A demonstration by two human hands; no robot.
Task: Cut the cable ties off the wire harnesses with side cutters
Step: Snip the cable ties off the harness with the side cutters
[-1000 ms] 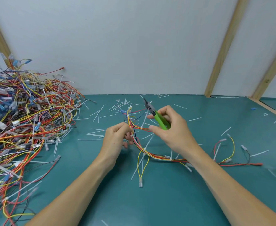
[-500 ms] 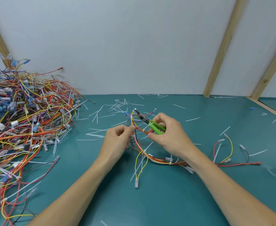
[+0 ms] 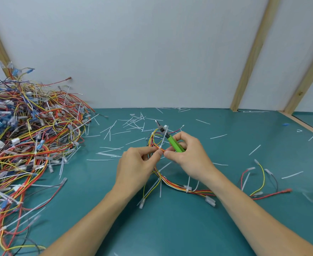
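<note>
Hands meet at the middle of the teal table, both busy on one wire harness. The left hand has thumb and forefinger pinched shut on the red, orange and yellow bundle just near of a white cable tie, seemingly to keep that stretch lifted and steady. The right hand is curled closed around the green handles of the side cutters, with its thumb and forefinger tips also touching the bundle beside the left fingers; the blades point far and to the left, past the tie's tail, which stands up against the tool. I judge the tool is parked in the palm while the fingers sort out the tie, so the blades are clear of the wire insulation; whether the blades are parted is too small to tell.

From the pinch, the harness runs near and then right across the table, carrying at least one more tie and ending in loose leads at the right. Cut tie tails litter the table farther off, and a big heap of harnesses fills the left side against the white wall, probably the waiting stock.
</note>
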